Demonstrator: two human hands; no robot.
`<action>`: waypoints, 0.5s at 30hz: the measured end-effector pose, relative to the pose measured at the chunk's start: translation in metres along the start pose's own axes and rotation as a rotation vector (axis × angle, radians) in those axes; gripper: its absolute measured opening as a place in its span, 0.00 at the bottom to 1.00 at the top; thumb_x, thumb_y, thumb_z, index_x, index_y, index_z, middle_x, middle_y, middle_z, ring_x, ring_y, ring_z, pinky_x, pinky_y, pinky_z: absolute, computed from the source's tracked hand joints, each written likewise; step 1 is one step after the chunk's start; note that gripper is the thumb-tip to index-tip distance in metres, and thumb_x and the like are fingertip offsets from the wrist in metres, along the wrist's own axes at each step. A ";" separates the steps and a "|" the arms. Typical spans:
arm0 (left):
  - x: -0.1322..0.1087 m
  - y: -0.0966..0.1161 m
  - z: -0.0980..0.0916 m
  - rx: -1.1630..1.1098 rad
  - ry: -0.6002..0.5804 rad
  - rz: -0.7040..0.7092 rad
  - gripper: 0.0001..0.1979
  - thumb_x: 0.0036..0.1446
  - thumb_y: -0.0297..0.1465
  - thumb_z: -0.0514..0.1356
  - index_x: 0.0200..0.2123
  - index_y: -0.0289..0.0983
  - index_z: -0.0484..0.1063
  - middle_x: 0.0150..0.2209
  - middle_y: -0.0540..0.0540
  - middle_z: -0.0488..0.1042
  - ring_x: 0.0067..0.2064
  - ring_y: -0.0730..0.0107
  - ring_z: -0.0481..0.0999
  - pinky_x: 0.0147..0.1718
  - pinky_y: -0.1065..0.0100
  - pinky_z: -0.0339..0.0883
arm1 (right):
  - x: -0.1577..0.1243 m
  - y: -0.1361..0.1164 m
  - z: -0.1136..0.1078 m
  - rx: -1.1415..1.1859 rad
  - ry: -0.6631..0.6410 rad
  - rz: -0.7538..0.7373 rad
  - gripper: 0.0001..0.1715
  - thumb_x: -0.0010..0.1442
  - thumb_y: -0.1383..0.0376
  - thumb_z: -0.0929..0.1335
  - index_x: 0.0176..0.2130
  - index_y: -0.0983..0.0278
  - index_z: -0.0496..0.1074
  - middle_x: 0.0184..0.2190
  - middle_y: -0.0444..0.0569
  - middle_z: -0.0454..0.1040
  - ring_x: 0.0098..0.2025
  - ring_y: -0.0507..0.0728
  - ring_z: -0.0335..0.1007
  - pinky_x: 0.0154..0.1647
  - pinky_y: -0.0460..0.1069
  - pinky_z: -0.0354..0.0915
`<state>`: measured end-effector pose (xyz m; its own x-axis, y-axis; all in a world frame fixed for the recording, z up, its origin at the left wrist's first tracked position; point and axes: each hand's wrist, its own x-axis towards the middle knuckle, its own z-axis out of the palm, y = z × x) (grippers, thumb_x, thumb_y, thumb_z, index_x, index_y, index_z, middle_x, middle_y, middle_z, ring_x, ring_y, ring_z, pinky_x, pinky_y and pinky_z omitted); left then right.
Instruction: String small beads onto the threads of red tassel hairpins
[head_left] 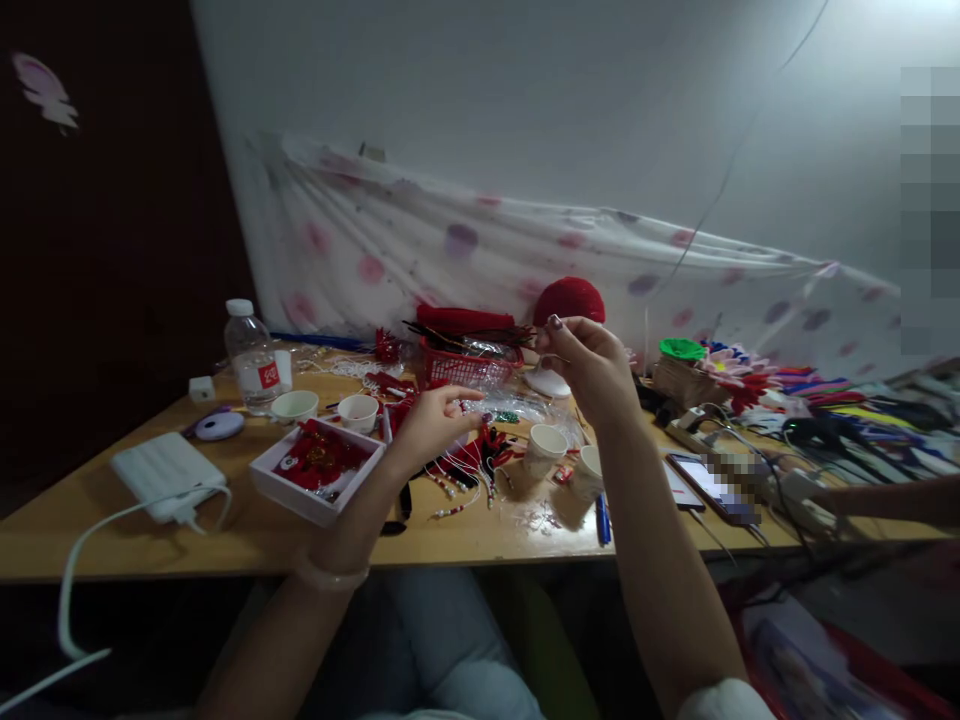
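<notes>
My left hand [437, 428], a band on its wrist, hovers over the bead work at the table's middle. Its index finger and thumb are apart, and I make out nothing held between them. Below it lie white cords strung with red and white beads [450, 512] and dark red tasselled pieces [491, 450]. My right hand [592, 362] is raised higher, in front of a red dome-shaped thing [570, 300]. Its thumb and fingertips are pinched together. Whatever they hold is too small to name.
An open white box [274, 482] with red pieces stands left, near a power bank [169, 475] and a water bottle [251, 360]. Paper cups [546, 450], a red basket [457, 370] and phones [712, 485] share the table. Another person's arm [892, 503] reaches in at right.
</notes>
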<state>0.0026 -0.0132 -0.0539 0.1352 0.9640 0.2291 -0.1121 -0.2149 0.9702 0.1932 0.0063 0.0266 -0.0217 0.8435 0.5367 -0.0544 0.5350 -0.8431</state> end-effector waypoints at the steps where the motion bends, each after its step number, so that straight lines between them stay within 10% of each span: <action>1: 0.004 -0.008 0.006 0.010 -0.015 -0.009 0.18 0.36 0.30 0.75 0.35 0.33 0.81 0.12 0.62 0.54 0.16 0.81 0.47 0.18 0.73 0.37 | 0.000 -0.004 0.004 0.008 -0.013 -0.004 0.20 0.49 0.52 0.77 0.30 0.62 0.73 0.26 0.43 0.74 0.26 0.47 0.67 0.25 0.44 0.65; 9: 0.009 -0.038 0.018 -0.042 -0.122 -0.049 0.12 0.39 0.35 0.73 0.21 0.35 0.76 0.20 0.49 0.73 0.24 0.73 0.67 0.24 0.72 0.55 | 0.008 -0.022 0.006 0.040 -0.001 -0.021 0.17 0.52 0.56 0.77 0.30 0.63 0.71 0.26 0.42 0.73 0.26 0.47 0.68 0.24 0.43 0.64; 15: 0.006 -0.048 0.003 -0.144 -0.131 -0.137 0.16 0.46 0.41 0.68 0.27 0.37 0.68 0.17 0.59 0.59 0.15 0.84 0.47 0.16 0.75 0.39 | 0.006 -0.014 -0.019 0.179 0.269 0.090 0.18 0.51 0.59 0.78 0.28 0.64 0.69 0.21 0.40 0.73 0.19 0.45 0.64 0.15 0.38 0.56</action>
<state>0.0122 0.0020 -0.0988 0.2847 0.9518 0.1140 -0.2224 -0.0501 0.9737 0.2133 0.0047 0.0410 0.2291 0.8821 0.4116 -0.2394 0.4609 -0.8545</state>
